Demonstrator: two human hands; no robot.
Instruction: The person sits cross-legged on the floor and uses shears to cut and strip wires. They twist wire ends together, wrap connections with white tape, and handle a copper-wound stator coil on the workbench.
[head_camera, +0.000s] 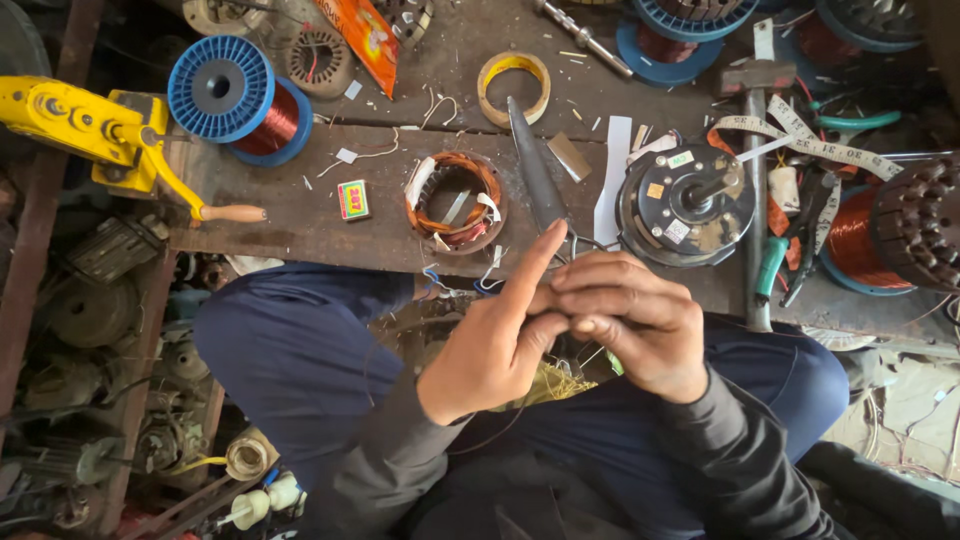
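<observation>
Keep your left hand (497, 340) half-open, forefinger raised, while your right hand (632, 320) pinches closed at its fingertips, above your lap, short of the workbench's (300, 215) near edge.

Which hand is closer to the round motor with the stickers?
The right hand. It sits just below the motor, almost under its edge. The left hand is farther off to the left and lower, with one finger pointing up toward the metal cone.
</observation>
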